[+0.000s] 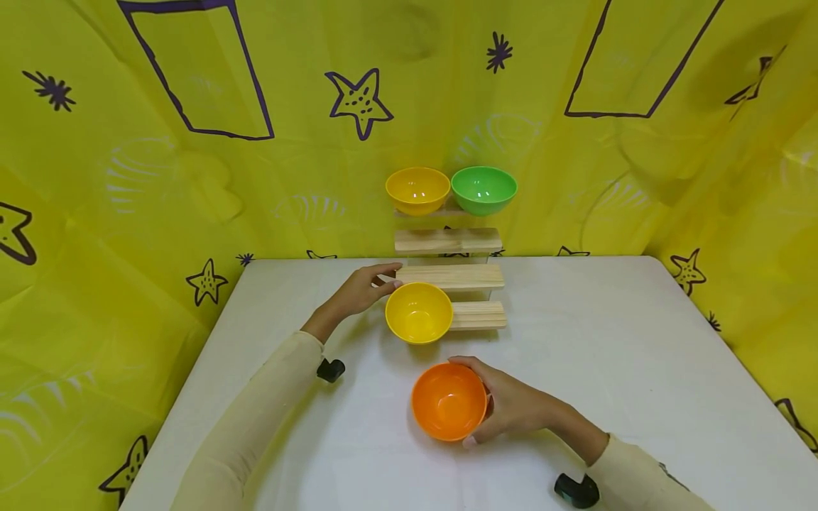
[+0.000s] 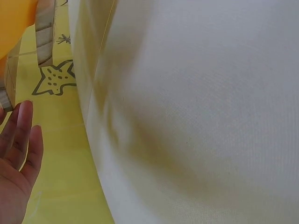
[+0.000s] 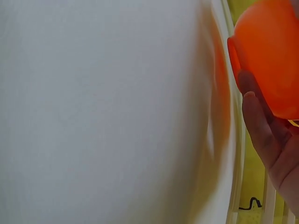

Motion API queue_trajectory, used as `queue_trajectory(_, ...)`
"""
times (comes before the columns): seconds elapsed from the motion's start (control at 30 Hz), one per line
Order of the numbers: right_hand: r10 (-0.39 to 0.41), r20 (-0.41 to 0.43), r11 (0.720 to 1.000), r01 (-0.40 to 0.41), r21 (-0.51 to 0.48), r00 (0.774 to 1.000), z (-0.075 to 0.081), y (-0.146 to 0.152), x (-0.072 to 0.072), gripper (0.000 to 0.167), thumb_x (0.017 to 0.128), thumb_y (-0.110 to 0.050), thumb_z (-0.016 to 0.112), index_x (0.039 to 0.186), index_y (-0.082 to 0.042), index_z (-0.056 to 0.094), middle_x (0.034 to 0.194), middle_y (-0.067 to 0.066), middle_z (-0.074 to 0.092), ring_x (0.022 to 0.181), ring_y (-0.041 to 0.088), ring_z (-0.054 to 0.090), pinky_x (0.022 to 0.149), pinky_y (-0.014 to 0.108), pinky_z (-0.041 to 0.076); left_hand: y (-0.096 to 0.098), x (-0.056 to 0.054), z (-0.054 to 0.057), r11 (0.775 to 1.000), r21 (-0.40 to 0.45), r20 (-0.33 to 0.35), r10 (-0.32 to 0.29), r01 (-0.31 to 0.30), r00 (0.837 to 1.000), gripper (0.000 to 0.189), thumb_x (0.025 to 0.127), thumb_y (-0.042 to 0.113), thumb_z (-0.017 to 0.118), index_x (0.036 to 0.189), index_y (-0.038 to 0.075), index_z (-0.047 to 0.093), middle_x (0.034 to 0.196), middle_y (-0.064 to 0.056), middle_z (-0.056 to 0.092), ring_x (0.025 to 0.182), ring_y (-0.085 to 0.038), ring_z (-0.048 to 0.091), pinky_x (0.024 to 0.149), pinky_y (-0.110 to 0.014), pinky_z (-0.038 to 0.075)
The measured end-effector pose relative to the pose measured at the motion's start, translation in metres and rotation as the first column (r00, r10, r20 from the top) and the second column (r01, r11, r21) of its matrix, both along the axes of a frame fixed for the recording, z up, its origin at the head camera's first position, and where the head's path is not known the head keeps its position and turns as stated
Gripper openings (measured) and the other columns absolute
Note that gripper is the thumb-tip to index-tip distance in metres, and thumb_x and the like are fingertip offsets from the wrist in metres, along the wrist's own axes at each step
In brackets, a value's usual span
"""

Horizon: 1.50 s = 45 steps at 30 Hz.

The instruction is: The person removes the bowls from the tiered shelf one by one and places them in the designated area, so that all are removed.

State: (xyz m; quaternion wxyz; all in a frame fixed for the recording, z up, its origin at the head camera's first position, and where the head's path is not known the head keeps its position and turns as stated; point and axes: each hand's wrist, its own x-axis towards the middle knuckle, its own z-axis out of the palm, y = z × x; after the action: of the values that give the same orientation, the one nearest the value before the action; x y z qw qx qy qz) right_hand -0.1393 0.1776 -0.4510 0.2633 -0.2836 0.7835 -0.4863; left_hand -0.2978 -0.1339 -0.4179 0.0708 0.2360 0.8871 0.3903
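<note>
A wooden step stand (image 1: 450, 277) rises at the far side of the table. My left hand (image 1: 364, 289) pinches the left end of its second step from the bottom, thumb in front and fingers behind; the left wrist view shows the other fingers (image 2: 33, 154) reaching out loosely. On the lowest step, at the left, sits a yellow bowl (image 1: 418, 313). My right hand (image 1: 511, 401) grips an orange bowl (image 1: 449, 402) by its right side, in front of the stand. A yellow-orange bowl (image 1: 418, 190) and a green bowl (image 1: 483, 190) occupy the top step.
The white table (image 1: 607, 341) spreads to both sides of the stand. Behind it and at the sides hangs a yellow sheet (image 1: 307, 163) printed with stars. Dark wrist-worn pieces (image 1: 330, 370) show under both forearms.
</note>
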Motion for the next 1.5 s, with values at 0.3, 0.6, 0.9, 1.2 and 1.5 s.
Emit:
queue_trajectory(0.3, -0.006, -0.038, 1.000, 0.007, 0.013, 0.999, 0.001, -0.014, 0.001, 0.111, 0.069, -0.032, 0.092, 0.156, -0.015, 0.025, 0.144, -0.011, 0.050, 0.128, 0.017, 0.050, 0.106, 0.036, 0.045, 0.000, -0.001, -0.002, 1.000, 0.002, -0.001, -0.001, 0.001, 1.000, 0.051, 0.102, 0.030, 0.061, 0.148, 0.010, 0.052, 0.140, -0.013, 0.060, 0.109, -0.031, 0.066, 0.090, -0.040, 0.057)
queue_trajectory(0.6, -0.016, -0.091, 0.999, 0.020, 0.045, 0.996, -0.002, -0.027, 0.002, 0.113, 0.066, -0.036, 0.093, 0.155, -0.015, 0.027, 0.144, -0.009, 0.049, 0.129, 0.016, 0.050, 0.110, 0.046, 0.042, -0.001, -0.002, -0.002, 1.000, 0.000, -0.009, -0.005, 0.005, 1.000, 0.050, 0.102, 0.030, 0.061, 0.148, 0.011, 0.052, 0.139, -0.014, 0.062, 0.109, -0.032, 0.066, 0.089, -0.040, 0.057)
queue_trajectory(0.9, -0.011, -0.132, 0.998, 0.019, 0.058, 0.991, -0.002, -0.045, 0.005, 0.115, 0.065, -0.043, 0.093, 0.155, -0.014, 0.028, 0.143, -0.009, 0.050, 0.127, 0.013, 0.052, 0.110, 0.047, 0.042, -0.001, -0.001, 0.000, 1.000, -0.004, -0.013, -0.013, 0.013, 1.000, 0.051, 0.102, 0.030, 0.061, 0.148, 0.011, 0.051, 0.139, -0.014, 0.062, 0.109, -0.032, 0.067, 0.089, -0.041, 0.057)
queue_trajectory(1.2, -0.049, -0.135, 0.996, 0.059, 0.072, 0.990, -0.001, -0.063, 0.007, 0.118, 0.065, -0.043, 0.094, 0.155, -0.009, 0.027, 0.146, 0.000, 0.049, 0.129, 0.018, 0.051, 0.110, 0.053, 0.041, -0.001, 0.000, 0.000, 1.000, -0.008, -0.008, -0.004, 0.004, 1.000, 0.051, 0.102, 0.031, 0.061, 0.148, 0.011, 0.051, 0.140, -0.014, 0.061, 0.110, -0.032, 0.066, 0.090, -0.042, 0.057)
queue_trajectory(1.5, -0.061, -0.126, 0.994, 0.072, 0.082, 0.990, 0.002, -0.079, 0.007, 0.118, 0.065, -0.044, 0.093, 0.157, -0.012, 0.025, 0.149, 0.001, 0.046, 0.130, 0.018, 0.050, 0.110, 0.051, 0.041, 0.000, -0.001, 0.000, 1.000, -0.012, -0.016, -0.006, 0.006, 1.000, 0.051, 0.102, 0.030, 0.061, 0.148, 0.011, 0.051, 0.140, -0.013, 0.061, 0.110, -0.032, 0.067, 0.091, -0.042, 0.057)
